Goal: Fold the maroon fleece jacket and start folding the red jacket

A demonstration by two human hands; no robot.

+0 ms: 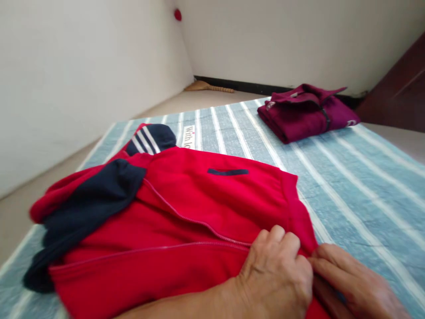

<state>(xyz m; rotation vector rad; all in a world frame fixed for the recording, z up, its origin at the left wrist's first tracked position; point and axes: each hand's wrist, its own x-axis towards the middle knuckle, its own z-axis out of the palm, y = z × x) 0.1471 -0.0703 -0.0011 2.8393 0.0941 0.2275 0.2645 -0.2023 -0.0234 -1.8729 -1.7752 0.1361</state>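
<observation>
A red zip-up jacket (212, 199) with dark navy parts and white sleeve stripes lies spread on the striped cloth, its front open along the zipper (186, 217). My left hand (277, 266) is closed on the jacket front near the bottom hem, where the two zipper edges come together. Just right of it, my right hand (352, 279) pinches the hem end between thumb and fingers. The zipper's lower end is hidden behind my hands, so whether a slider is in my fingers does not show.
A folded maroon garment (305, 115) rests at the back right of the blue and white striped cloth (358, 195). Beyond it, a wooden-handled item (212, 87) lies by the wall. White walls meet behind, and a dark red panel (395, 88) stands at right.
</observation>
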